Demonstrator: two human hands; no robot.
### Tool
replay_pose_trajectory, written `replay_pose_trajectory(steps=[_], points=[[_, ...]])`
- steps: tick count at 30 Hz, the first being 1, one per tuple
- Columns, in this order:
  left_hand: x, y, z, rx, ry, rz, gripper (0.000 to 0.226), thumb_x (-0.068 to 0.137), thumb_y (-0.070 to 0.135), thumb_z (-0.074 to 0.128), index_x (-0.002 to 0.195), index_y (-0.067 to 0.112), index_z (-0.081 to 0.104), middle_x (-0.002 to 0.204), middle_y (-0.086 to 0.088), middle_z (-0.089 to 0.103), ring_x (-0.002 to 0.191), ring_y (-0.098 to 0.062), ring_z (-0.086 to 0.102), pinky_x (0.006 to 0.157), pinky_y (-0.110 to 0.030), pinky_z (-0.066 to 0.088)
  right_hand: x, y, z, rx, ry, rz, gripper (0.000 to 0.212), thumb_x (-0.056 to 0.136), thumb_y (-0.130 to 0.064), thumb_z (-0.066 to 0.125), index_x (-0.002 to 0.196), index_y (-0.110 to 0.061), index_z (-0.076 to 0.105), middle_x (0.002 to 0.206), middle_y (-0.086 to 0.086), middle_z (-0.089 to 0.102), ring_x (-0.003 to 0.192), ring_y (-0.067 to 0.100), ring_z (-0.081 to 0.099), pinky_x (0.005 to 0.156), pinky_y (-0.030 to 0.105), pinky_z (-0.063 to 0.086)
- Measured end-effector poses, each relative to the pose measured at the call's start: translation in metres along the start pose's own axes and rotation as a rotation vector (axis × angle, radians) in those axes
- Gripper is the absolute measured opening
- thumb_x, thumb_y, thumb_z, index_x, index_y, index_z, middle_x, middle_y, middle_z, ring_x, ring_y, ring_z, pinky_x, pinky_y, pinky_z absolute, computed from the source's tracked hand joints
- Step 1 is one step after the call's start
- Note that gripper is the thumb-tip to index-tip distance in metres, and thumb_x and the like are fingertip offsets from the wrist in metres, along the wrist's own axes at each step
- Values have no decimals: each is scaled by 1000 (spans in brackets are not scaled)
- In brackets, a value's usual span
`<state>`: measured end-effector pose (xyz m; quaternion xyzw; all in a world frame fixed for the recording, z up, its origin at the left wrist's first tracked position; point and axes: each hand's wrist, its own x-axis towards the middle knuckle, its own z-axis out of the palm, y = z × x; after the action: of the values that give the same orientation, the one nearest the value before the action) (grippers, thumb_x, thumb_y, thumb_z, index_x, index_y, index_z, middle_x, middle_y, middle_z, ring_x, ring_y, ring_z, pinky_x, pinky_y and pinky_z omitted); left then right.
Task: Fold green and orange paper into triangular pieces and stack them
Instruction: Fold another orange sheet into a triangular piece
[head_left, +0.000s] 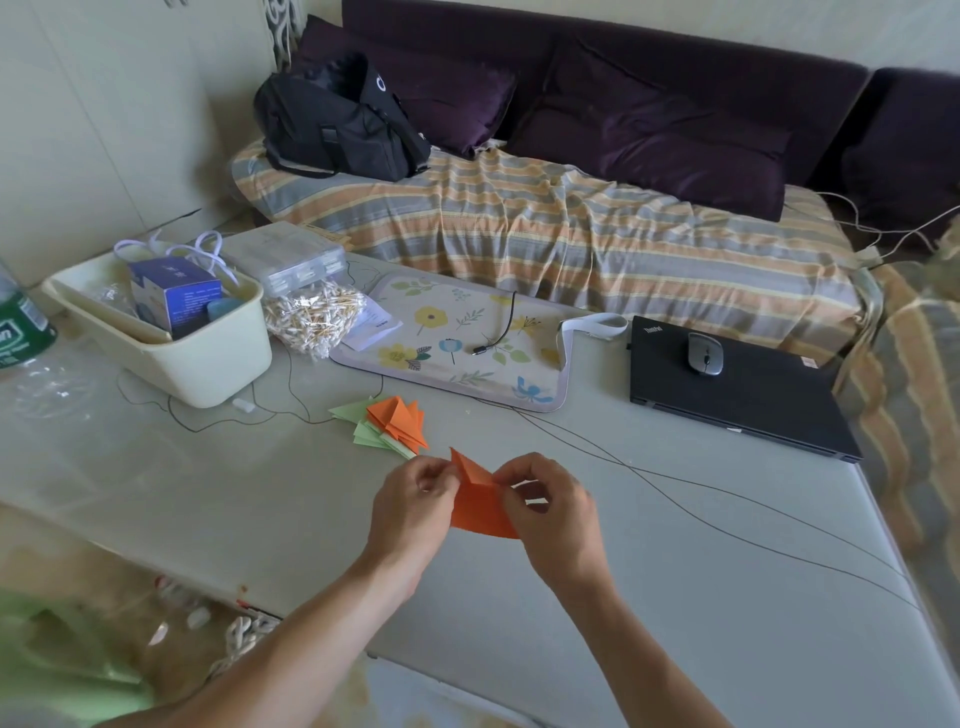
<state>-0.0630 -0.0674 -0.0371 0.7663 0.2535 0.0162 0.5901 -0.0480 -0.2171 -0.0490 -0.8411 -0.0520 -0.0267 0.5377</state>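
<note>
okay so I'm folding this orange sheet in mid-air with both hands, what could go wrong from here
1. The orange paper is pinched between the left hand and right hand above the table, unsupported, so the crease may come out crooked.
2. Thin black cables cross the table beside your right hand; a snag could tug them.

There were two hands, the left hand and the right hand, and one orange sheet between them. One pile of folded pieces lay on the one table; its pieces overlapped too much to count. There were also one laptop, one mouse, one floral mat, one cream tub and one black bag
</note>
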Motion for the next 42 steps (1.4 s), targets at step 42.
replay_pose_trajectory(steps=[42], points=[[-1, 2, -19, 355, -190, 365, 37, 92, 8, 52, 91, 34, 77, 88, 22, 73, 86, 6, 64, 68, -5, 42, 4, -11, -15, 15, -281, 154, 10, 86, -23, 76, 78, -20, 72, 83, -1, 74, 67, 8, 60, 66, 23, 48]])
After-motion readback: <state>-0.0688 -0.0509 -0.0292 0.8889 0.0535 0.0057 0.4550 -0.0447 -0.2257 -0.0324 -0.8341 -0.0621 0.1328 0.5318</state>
